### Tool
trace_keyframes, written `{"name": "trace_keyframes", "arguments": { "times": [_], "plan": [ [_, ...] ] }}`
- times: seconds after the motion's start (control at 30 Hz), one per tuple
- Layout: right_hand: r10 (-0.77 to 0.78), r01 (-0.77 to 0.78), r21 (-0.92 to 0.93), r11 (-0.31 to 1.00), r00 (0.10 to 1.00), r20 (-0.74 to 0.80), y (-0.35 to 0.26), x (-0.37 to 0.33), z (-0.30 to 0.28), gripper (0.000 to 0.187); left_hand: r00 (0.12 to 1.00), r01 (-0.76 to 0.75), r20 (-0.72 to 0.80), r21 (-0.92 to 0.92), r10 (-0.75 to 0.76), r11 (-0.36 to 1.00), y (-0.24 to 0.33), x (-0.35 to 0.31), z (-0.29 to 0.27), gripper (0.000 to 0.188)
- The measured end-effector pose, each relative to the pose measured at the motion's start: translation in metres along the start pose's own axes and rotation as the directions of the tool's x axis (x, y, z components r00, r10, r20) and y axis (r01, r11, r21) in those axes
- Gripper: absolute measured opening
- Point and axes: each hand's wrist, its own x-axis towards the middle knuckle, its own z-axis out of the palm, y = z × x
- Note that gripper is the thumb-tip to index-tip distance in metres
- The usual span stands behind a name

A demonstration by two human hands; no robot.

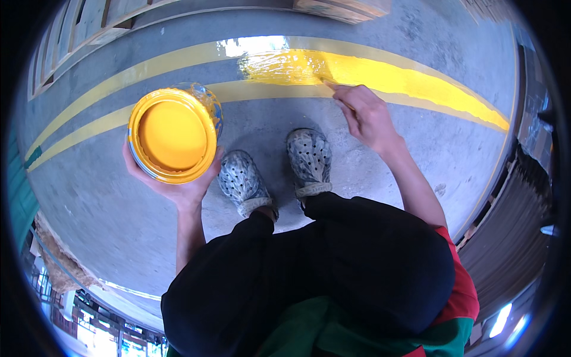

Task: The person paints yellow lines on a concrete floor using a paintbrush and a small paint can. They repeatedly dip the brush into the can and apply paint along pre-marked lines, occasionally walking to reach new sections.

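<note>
My left hand (189, 191) is wrapped around the lower side of an open paint can (134, 128), which holds smooth yellow paint (177, 135). Drips mark the can's outside. My right hand (366, 116) pinches a small paintbrush (327, 80), mostly hidden by the fingers; its tip reaches the near edge of a glossy wet yellow band (392, 76) on the floor. Pale yellow tape strips border the band: a far strip (160, 66) and a near strip (238, 90). To the left, the floor between the strips is bare grey.
My clogs, left (241, 178) and right (309, 156), stand just short of the near strip. Wooden pallets (89, 27) are at the far left, and a wooden block (342, 8) lies beyond the band. Stacked sheets (499, 244) line the right side.
</note>
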Motion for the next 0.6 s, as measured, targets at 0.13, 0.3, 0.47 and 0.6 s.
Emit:
{"name": "trace_keyframes", "arguments": {
  "times": [0.13, 0.3, 0.47, 0.6],
  "plan": [
    [-0.103, 0.104, 0.063, 0.993, 0.994, -0.026, -0.009, 0.011, 0.025, 0.02, 1.0, -0.008, 0.002, -0.016, 0.008, 1.0, 0.003, 0.001, 0.003, 0.133],
    [-0.094, 0.112, 0.207, 0.972, 0.991, -0.097, -0.02, 0.031, 0.058, 0.02, 1.0, 0.012, -0.014, -0.03, -0.012, 0.999, 0.008, 0.002, 0.003, 0.132],
    [-0.074, 0.141, 0.438, 0.888, 0.983, -0.165, -0.033, 0.055, 0.09, 0.017, 0.996, 0.034, -0.082, -0.021, -0.036, 0.999, 0.014, 0.006, 0.001, 0.128],
    [0.225, -0.106, 0.438, 0.893, 0.947, -0.23, -0.034, 0.061, 0.099, 0.021, 0.981, 0.002, -0.194, 0.012, 0.0, 1.0, 0.019, 0.022, -0.008, 0.125]
  ]
}}
